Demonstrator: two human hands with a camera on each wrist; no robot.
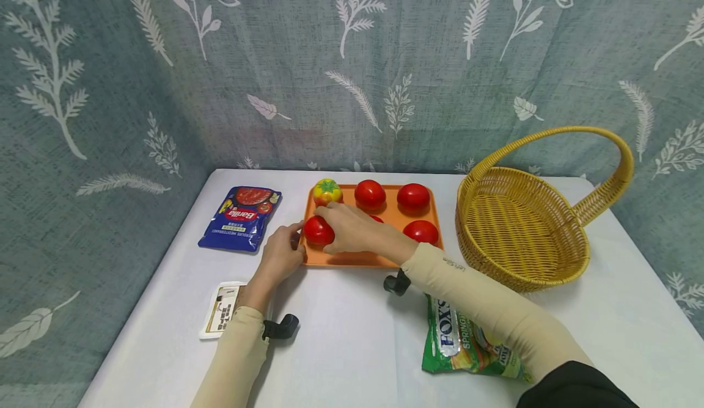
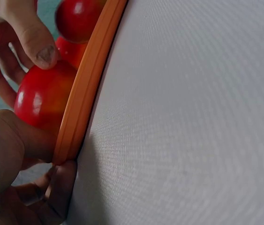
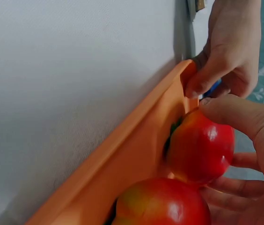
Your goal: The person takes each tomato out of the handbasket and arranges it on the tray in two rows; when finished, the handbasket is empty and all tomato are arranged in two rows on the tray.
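Observation:
An orange tray holds several red tomatoes, one of them a tomato at its near left corner. My right hand reaches across the tray and grips that tomato, thumb on the near side and fingers around the far side, as the right wrist view shows. My left hand pinches the tray's left rim at the corner, thumb inside and fingers outside. In the right wrist view a second tomato lies beside the held one. A yellow-green-topped fruit sits in the far left corner.
A yellow wicker basket with a tall handle stands right of the tray. A blue Barilla pouch lies to the left, a white packet beside the left forearm. A green Fox's bag lies partly under the right sleeve.

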